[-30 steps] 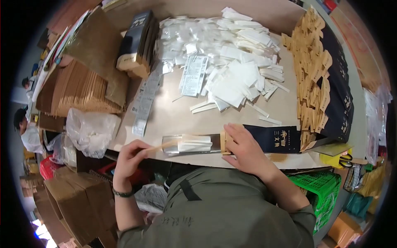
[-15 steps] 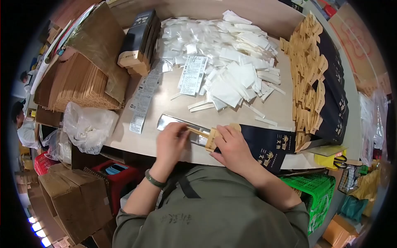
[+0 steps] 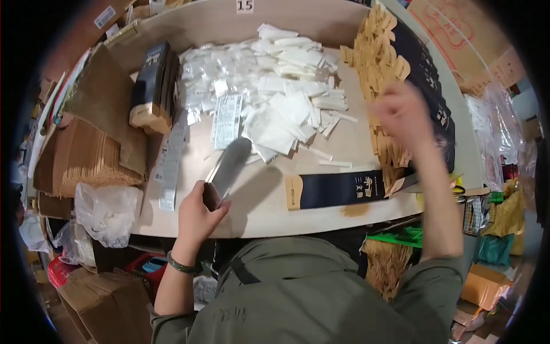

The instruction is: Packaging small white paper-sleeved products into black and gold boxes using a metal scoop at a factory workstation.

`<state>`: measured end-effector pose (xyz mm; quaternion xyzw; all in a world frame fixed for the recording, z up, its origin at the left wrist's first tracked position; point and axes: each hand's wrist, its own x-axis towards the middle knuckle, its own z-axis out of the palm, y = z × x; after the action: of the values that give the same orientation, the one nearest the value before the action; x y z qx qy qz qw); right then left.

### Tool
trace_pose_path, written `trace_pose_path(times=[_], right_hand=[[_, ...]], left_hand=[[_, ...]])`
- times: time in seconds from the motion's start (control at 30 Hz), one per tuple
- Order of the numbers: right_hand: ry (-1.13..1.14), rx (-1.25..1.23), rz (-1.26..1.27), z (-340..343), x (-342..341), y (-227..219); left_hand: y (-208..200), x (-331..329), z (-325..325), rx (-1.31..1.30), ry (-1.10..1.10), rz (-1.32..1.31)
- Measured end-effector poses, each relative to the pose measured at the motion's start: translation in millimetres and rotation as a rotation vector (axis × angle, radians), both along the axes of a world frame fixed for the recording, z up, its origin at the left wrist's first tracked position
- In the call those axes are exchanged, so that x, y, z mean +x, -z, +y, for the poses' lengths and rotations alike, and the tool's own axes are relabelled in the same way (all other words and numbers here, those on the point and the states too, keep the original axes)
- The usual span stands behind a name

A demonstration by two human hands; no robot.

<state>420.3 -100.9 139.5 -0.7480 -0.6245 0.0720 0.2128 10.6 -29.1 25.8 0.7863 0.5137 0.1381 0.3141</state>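
Observation:
My left hand (image 3: 197, 215) is closed round the near end of a shiny metal trough (image 3: 232, 163), a long narrow channel with a rounded far end. It is tilted up off the table and casts a shadow to its right. My right hand (image 3: 404, 117), smeared by motion, is over the fanned stack of dark blue paper sleeves with tan ends (image 3: 421, 63) at the right. Whether its fingers hold anything cannot be made out. One dark blue sleeve (image 3: 338, 189) lies flat near the table's front edge, its tan end to the left.
White paper packets (image 3: 281, 123) and clear wrappers heap across the table's middle. Printed label strips (image 3: 171, 172) lie left of them. Further left stand a stack of dark sleeves (image 3: 152, 80), a carton of brown card pieces (image 3: 100, 152) and a plastic bag (image 3: 109, 209).
My left hand has raised the metal trough off the table. My right hand has let go of the sleeve and moved up and right to the stack. The view has shifted.

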Motion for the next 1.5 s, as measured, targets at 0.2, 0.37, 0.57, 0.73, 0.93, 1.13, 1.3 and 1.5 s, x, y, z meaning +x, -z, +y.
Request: trace_pose_path(times=[0.2, 0.37, 0.57, 0.73, 0.93, 1.13, 1.3, 1.5], right_hand=[[-0.534, -0.112, 0.111, -57, -56, 112], [-0.461, 0.000, 0.071, -41, -129, 133], [-0.085, -0.307, 0.128, -32, -158, 143], [-0.010, -0.280, 0.253, -23, -158, 152], [-0.157, -0.120, 0.342, -17, -182, 143], [0.053, 0.006, -0.036, 0, -73, 147], [0.015, -0.162, 0.080, -9, -69, 153], [-0.055, 0.038, 0.056, -16, -71, 140]], left_hand=[[17, 51, -41, -0.522, 0.442, -0.397], [-4, 66, -45, -0.725, 0.479, -0.244], [26, 26, -39, 0.120, 0.159, 0.042], [15, 6, -32, 0.061, 0.371, 0.172], [17, 25, 3, 0.160, 0.475, -0.006], [44, 68, 99, 0.307, -0.187, -0.089], [47, 86, 122, 0.010, -0.235, -0.057], [50, 75, 129, 0.098, -0.235, -0.065]])
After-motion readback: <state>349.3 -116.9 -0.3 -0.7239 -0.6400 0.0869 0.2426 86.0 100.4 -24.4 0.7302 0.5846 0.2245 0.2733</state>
